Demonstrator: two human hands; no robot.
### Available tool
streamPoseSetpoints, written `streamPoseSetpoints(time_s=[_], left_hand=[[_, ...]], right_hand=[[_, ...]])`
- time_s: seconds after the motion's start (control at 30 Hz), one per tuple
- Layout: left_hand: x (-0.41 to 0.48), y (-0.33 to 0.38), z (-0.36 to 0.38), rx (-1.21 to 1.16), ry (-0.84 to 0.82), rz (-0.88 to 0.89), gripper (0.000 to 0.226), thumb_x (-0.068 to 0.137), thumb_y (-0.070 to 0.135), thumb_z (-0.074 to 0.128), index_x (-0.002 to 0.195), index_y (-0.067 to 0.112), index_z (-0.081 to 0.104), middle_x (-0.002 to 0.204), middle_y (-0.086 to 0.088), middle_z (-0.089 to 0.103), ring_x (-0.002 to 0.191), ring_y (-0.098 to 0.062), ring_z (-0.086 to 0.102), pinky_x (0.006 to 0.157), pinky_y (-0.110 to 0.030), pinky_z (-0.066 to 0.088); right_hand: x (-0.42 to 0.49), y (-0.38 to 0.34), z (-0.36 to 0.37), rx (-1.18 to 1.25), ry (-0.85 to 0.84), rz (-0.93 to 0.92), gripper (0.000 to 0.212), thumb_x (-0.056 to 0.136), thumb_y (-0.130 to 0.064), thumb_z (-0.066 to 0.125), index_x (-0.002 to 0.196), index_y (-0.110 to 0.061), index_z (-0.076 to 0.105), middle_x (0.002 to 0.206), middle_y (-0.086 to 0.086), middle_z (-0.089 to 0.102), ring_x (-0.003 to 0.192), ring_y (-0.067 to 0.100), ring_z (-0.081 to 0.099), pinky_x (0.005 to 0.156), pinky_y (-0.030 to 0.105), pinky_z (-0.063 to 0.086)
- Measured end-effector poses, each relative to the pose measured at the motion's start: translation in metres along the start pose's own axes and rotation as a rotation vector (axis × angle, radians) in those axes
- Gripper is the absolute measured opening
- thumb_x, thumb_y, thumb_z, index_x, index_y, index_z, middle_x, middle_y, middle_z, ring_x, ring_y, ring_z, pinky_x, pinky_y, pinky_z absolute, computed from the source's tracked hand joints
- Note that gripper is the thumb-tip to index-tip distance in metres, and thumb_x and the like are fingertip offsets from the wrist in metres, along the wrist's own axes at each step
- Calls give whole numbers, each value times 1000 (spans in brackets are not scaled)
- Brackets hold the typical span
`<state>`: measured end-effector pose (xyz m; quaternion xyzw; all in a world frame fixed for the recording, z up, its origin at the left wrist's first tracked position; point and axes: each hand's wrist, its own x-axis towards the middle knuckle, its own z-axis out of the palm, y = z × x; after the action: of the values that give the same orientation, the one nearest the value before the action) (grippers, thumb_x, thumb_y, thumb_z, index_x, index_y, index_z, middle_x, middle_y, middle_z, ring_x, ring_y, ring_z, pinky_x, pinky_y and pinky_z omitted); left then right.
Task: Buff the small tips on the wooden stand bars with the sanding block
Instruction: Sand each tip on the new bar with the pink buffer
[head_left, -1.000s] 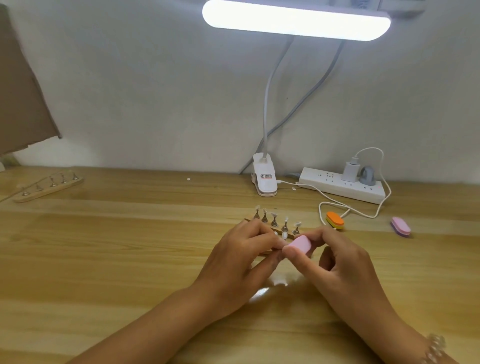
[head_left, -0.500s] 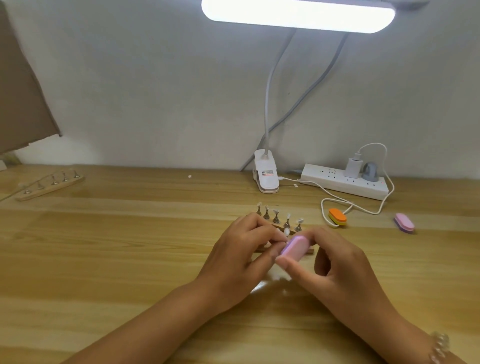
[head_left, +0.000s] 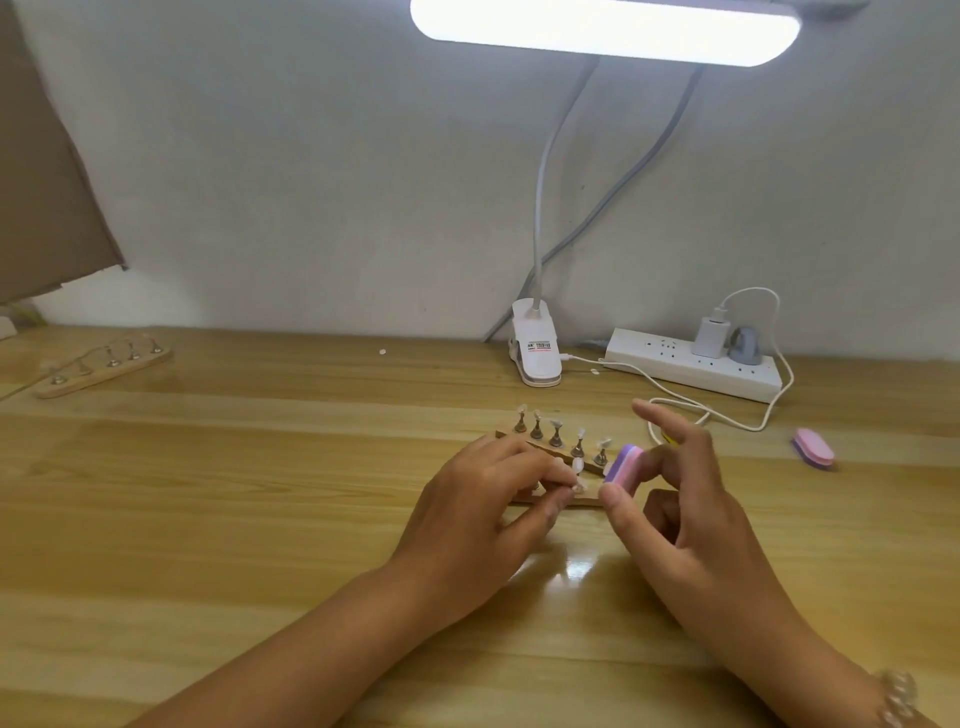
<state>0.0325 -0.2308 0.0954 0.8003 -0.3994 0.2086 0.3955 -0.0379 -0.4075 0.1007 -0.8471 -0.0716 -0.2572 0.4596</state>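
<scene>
Change: the block (head_left: 626, 467) has been drawn off the tip (head_left: 577, 467) to the right and turned on edge since half a second ago. The right index finger has been lifted off it and is now stretched upward.
Right hand (head_left: 685, 504): held half open. The block is pinched between the thumb and a bent finger, and the remaining fingers are loosely spread.
Left hand (head_left: 483, 504): curled over the near bar (head_left: 584, 501). The tip is pinched at the fingertips.
Block: pink and purple, held just right of the near bar's tip and not touching it.
Near bar: laid flat on the table (head_left: 234, 519) and largely covered by the left hand.
Far bar (head_left: 555, 441): set just behind the near bar, with five upright pegs carrying tips.
Spare block (head_left: 813, 447): pink, laid well to the right of the near bar.
Third bar (head_left: 104, 366): laid well to the left of the near bar, toward the wall.
Lamp clamp (head_left: 535, 356): stood behind the near bar, by the wall.
Power strip (head_left: 691, 366): laid behind and to the right of the near bar.
Bracelet (head_left: 896, 696): worn on the right wrist.
</scene>
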Motion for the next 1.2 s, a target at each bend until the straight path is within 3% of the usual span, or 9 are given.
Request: streamPoseSetpoints(time_s=[0.13, 0.27, 0.47, 0.57, 0.7, 0.83, 0.97, 1.2], left_hand=[[0, -1, -1, -17, 9, -20, 13, 91, 26, 68, 102, 24, 74, 95, 15, 65, 88, -9, 60, 73, -34, 52], [0, -1, -1, -5, -19, -13, 13, 91, 23, 69, 103, 23, 73, 96, 16, 66, 88, -9, 60, 74, -35, 52], [0, -1, 0, -1, -40, 13, 10, 93, 25, 68, 102, 25, 71, 96, 19, 69, 88, -5, 61, 78, -33, 51], [-1, -1, 1, -17, -28, 21, 8, 93, 25, 68, 100, 25, 71, 96, 18, 69, 88, -5, 62, 78, -32, 51], [-1, -1, 1, -23, -21, 24, 8, 92, 24, 69, 99, 24, 72, 97, 19, 69, 88, -5, 62, 77, -31, 52], [-1, 0, 0, -26, -17, 41, 10, 91, 26, 67, 99, 23, 73, 95, 18, 69, 86, -4, 62, 76, -31, 52], [-1, 1, -1, -32, -18, 54, 8, 90, 22, 69, 97, 21, 73, 91, 20, 66, 83, -1, 59, 75, -29, 52], [0, 2, 1, -121, 11, 35, 9, 89, 15, 70, 96, 18, 73, 89, 21, 64, 81, -3, 62, 74, -16, 48]], right_hand=[[-2, 0, -1, -19, -2, -30, 34, 86, -38, 61, 111, -32, 40, 91, -12, 60, 44, 12, 46, 48, 16, 37], [-3, 0, -2, -45, -33, -47, 23, 92, -32, 55, 109, -36, 41, 91, -12, 60, 48, 16, 50, 49, 17, 36], [-4, -1, -4, -124, -63, -67, 17, 83, -44, 31, 94, -36, 41, 74, 5, 51, 54, 14, 43, 53, 34, 34], [-3, 0, -2, -138, -35, -68, 23, 88, -56, 33, 84, -34, 40, 67, 2, 50, 53, 15, 44, 54, 36, 36], [-1, 2, 0, -155, -22, -99, 26, 94, -56, 44, 92, -30, 45, 72, -3, 53, 59, 18, 48, 54, 31, 39], [-1, -1, 1, -202, -74, -165, 21, 90, -51, 48, 99, -33, 46, 67, -11, 49, 53, 12, 45, 49, 19, 32], [-2, -1, 2, -279, -107, -193, 12, 98, -44, 50, 102, -32, 47, 68, -15, 50, 55, 12, 46, 51, 21, 32], [0, -1, 4, -126, -155, -172, 16, 93, -42, 49, 104, -30, 46, 61, -13, 47, 51, 10, 41, 51, 16, 29]])
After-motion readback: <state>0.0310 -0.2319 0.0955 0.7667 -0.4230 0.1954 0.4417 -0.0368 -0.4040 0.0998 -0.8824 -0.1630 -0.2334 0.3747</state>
